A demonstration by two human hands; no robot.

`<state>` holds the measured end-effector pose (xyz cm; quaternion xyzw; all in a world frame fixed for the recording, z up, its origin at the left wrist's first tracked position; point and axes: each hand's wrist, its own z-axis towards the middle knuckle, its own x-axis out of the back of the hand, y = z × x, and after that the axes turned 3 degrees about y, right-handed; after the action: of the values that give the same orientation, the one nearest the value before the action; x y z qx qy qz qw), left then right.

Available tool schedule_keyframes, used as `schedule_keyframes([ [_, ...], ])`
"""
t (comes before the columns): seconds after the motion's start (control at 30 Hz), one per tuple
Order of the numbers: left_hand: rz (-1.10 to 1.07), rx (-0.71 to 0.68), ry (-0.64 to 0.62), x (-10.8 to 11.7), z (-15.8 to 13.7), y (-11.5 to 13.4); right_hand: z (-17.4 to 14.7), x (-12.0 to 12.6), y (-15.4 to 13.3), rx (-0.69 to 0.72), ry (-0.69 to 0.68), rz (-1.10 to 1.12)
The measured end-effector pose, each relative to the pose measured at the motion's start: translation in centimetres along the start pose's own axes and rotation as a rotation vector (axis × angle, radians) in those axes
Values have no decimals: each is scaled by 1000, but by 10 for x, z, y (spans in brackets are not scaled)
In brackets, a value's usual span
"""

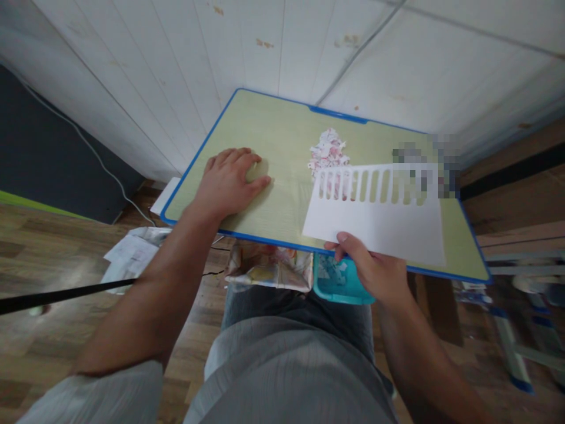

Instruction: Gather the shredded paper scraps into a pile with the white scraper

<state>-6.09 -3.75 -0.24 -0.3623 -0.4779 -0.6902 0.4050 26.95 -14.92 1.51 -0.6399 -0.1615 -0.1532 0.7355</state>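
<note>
My right hand (373, 268) pinches the slotted sheet (375, 227) by its solid edge, best hold; likely light, bendy, thickness unclear. Left hand (232, 181) spread on worktop (276, 129).

White grooved-panel wall (260, 70); thin grey cable (346, 69) runs down it. Left: dark grey flat panel (57, 141), brown wood-grain floor (26, 241).

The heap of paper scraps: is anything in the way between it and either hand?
For the right hand, yes: the white slotted sheet it holds comes between, overlapping the near part of the heap in this view. For the left hand, nothing visible stands in the way.
</note>
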Motion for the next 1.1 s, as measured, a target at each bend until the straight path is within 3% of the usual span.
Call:
schedule_keyframes([
  [0.13, 35, -9, -3, -1, 0, -1, 7, 9, 5, 40, 389, 83],
  [0.2, 48, -16, -6, 0, 1, -2, 9, 15, 10, 16, 465, 78],
  [0.43, 81, -13, -6, 0, 0, -3, 14, 16, 13, 10, 314, -67],
  [0.7, 55, -20, 6, -2, 0, -5, 48, 3, 5, 4, 182, -160],
  [0.97, 29, -14, -4, 0, 1, -3, 26, 9, -3, -32, 100, -58],
  [1.1, 41, -10, -3, 1, 1, -3, 23, 7, 2, -66, 132, 19],
])
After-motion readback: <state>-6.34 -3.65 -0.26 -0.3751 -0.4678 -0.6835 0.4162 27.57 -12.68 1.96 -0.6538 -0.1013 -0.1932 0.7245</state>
